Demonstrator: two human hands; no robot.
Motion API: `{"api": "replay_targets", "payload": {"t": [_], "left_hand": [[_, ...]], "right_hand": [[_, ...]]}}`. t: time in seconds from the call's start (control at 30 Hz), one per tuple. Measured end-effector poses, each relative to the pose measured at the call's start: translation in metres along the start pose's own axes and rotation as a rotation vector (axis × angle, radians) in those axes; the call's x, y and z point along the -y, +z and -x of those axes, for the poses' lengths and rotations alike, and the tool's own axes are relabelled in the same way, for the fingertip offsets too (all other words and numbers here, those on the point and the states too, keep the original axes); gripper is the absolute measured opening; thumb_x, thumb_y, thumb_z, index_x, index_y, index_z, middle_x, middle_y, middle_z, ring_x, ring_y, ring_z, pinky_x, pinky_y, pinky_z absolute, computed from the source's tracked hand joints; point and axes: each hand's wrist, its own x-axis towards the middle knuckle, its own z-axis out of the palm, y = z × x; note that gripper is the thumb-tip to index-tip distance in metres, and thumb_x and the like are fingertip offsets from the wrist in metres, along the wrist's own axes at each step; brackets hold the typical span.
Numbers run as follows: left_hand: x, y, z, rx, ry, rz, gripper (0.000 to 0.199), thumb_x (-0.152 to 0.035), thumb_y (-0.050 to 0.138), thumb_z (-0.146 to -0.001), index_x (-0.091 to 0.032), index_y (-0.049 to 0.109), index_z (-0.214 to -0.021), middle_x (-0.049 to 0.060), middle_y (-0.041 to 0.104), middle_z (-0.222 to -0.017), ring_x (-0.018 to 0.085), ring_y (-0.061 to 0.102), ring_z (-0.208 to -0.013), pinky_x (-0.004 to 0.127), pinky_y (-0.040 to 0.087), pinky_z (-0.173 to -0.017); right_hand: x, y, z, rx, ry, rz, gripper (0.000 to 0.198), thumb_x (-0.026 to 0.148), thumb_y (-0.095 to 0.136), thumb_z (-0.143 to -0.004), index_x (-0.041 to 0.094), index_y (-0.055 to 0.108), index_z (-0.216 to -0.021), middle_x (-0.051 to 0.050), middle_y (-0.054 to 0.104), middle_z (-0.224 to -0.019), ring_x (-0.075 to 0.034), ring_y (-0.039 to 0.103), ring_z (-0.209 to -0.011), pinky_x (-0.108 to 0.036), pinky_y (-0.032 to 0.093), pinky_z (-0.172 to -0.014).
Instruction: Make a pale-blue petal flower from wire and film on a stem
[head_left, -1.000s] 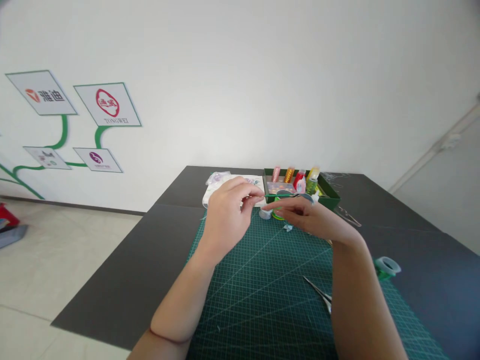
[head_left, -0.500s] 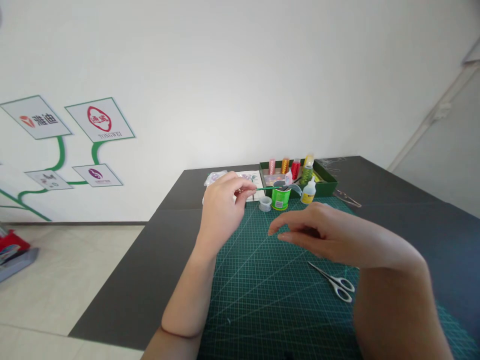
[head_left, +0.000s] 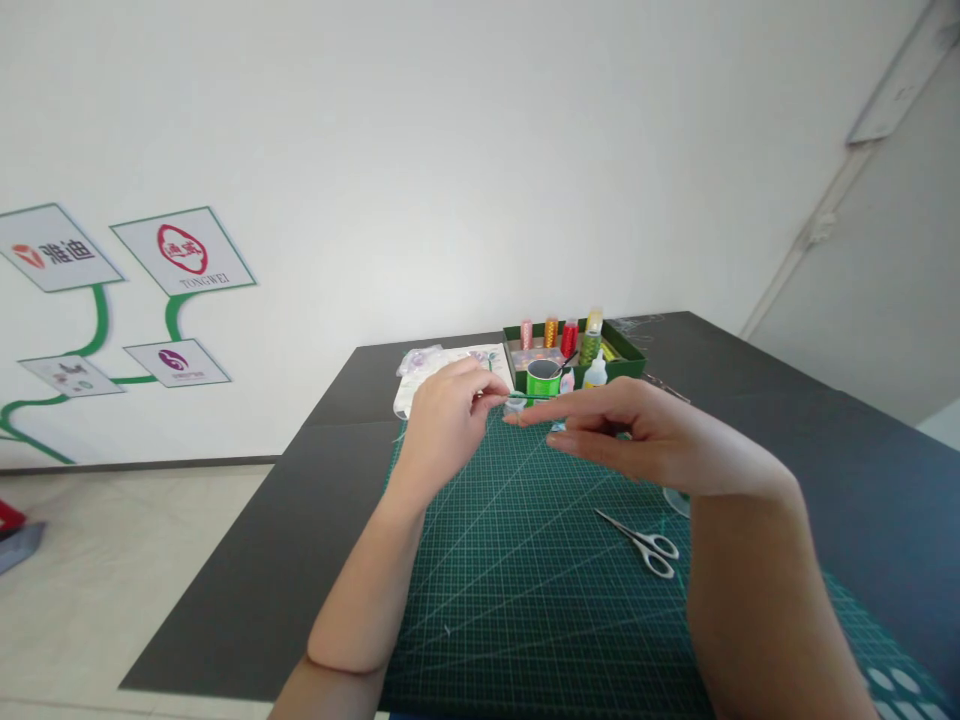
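Observation:
My left hand (head_left: 457, 410) is closed in a pinch on a thin green stem (head_left: 534, 397), which points to the right over the cutting mat (head_left: 517, 540). My right hand (head_left: 622, 430) reaches in from the right, its index finger stretched out just below the stem; I cannot tell whether it touches. Thumb and index finger are apart. A small light-blue piece (head_left: 559, 427) shows by the right thumb tip. The stem's far end is hidden behind the right hand. White-handled scissors (head_left: 643, 545) lie on the mat below my right hand.
Behind the hands stand a green can (head_left: 543, 380), a small clear tub (head_left: 514, 405) and a white glue bottle (head_left: 596, 371). A dark green box (head_left: 634, 366) holds several coloured spools or bottles. White paper (head_left: 405, 392) lies at the back left.
My right hand has moved up and left towards the stem, straightening its index finger. The grey-blue petal at the stem's far end is now largely hidden. The view has shifted slightly right.

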Motion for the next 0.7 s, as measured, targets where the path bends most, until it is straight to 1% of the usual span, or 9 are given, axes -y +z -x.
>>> {"api": "replay_targets", "payload": {"t": [0.13, 0.27, 0.37, 0.43, 0.57, 0.7], "left_hand": [[0.001, -0.004, 0.002, -0.003, -0.004, 0.004, 0.019, -0.006, 0.06, -0.088, -0.019, 0.071, -0.079, 0.001, 0.067, -0.079, 0.015, 0.059, -0.074, 0.028, 0.042, -0.065], [0.0, -0.007, 0.004, -0.012, -0.004, -0.004, 0.018, -0.007, 0.061, -0.089, -0.019, 0.07, -0.079, 0.002, 0.067, -0.079, 0.015, 0.059, -0.073, 0.028, 0.043, -0.066], [-0.005, -0.009, 0.005, -0.001, 0.005, 0.015, 0.018, -0.008, 0.061, -0.09, -0.019, 0.07, -0.08, 0.002, 0.067, -0.081, 0.015, 0.06, -0.076, 0.028, 0.043, -0.068], [-0.008, -0.01, 0.006, 0.01, 0.011, 0.022, 0.018, -0.008, 0.06, -0.091, -0.018, 0.07, -0.081, 0.002, 0.067, -0.082, 0.016, 0.06, -0.077, 0.029, 0.043, -0.069], [-0.012, -0.011, 0.008, 0.041, 0.033, 0.007, 0.02, -0.008, 0.059, -0.092, -0.019, 0.071, -0.083, 0.001, 0.066, -0.08, 0.016, 0.059, -0.077, 0.028, 0.042, -0.067], [-0.011, -0.01, 0.008, 0.067, 0.055, 0.001, 0.02, -0.008, 0.058, -0.093, -0.02, 0.072, -0.084, 0.002, 0.067, -0.081, 0.017, 0.061, -0.078, 0.029, 0.043, -0.068]], "right_hand": [[-0.005, -0.004, 0.003, -0.013, 0.017, -0.061, 0.043, 0.044, 0.055, -0.1, 0.019, 0.07, -0.131, 0.008, 0.023, -0.055, -0.008, 0.018, -0.046, -0.024, 0.013, -0.041], [-0.006, -0.007, 0.008, 0.008, 0.071, -0.123, 0.043, 0.046, 0.056, -0.099, 0.019, 0.071, -0.13, 0.009, 0.022, -0.052, -0.008, 0.018, -0.044, -0.025, 0.013, -0.041], [-0.004, -0.009, 0.01, 0.033, 0.069, -0.158, 0.042, 0.047, 0.057, -0.098, 0.019, 0.073, -0.126, 0.008, 0.022, -0.052, -0.008, 0.018, -0.043, -0.025, 0.013, -0.04], [-0.003, -0.009, 0.01, 0.044, 0.081, -0.188, 0.043, 0.047, 0.057, -0.098, 0.02, 0.072, -0.129, 0.009, 0.021, -0.051, -0.007, 0.017, -0.041, -0.025, 0.012, -0.039], [-0.004, -0.01, 0.011, -0.031, 0.136, -0.229, 0.047, 0.047, 0.057, -0.098, 0.02, 0.066, -0.137, 0.01, 0.022, -0.048, -0.007, 0.018, -0.038, -0.023, 0.013, -0.036], [-0.009, -0.012, 0.011, -0.121, 0.133, -0.225, 0.05, 0.047, 0.056, -0.099, 0.019, 0.063, -0.141, 0.009, 0.027, -0.048, -0.008, 0.023, -0.039, -0.024, 0.014, -0.037]]}}
